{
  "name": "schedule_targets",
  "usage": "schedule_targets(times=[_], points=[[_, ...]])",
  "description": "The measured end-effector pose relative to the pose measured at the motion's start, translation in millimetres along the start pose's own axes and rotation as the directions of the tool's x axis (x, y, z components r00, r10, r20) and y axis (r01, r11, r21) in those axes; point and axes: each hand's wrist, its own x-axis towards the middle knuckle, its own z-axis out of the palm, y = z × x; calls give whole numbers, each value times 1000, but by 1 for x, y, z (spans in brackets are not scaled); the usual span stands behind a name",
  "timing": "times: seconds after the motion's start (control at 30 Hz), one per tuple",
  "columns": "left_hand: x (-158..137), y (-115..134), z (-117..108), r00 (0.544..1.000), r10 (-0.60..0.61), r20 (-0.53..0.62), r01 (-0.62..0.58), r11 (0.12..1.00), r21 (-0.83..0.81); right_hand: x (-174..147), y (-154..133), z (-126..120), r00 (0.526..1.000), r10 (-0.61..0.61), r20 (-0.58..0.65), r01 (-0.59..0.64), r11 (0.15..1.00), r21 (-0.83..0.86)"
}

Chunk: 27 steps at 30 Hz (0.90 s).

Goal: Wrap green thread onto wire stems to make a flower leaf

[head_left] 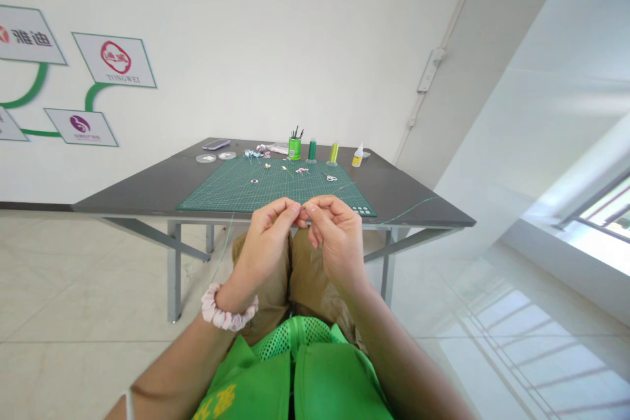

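My left hand and my right hand meet just in front of the table's near edge, thumbs and forefingers pinched together tip to tip. Whatever lies between the fingertips is too small to make out. A thin green thread hangs off the table edge beside my left wrist. Another green strand curves over the tabletop to the right of my right hand. Beyond my fingers lies a green cutting mat, with small flower pieces and white-handled scissors on it.
Toward the back of the dark table stand a green pen can, a dark green thread spool, a yellow-green spool and a glue bottle. A phone and small clear dishes are at the back left.
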Motion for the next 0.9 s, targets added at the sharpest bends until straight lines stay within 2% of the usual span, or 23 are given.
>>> schedule_targets(times=[0.23,0.43,0.57,0.7,0.9], points=[[0,3,2,998,-56,33,58,996,-67,-1,1,-1,1000,2,-1,-2,1000,-9],[0,3,2,992,-120,27,123,972,-201,-1,1,-1,1000,-15,11,14,1000,13],[0,4,1,987,-149,53,157,965,-208,-1,1,-1,1000,-11,4,11,1000,8],[0,5,1,989,-136,49,144,968,-207,-2,1,-1,1000,18,16,-18,1000,26],[0,5,1,995,-102,-14,98,981,-165,-4,2,-2,997,31,77,-35,998,45]])
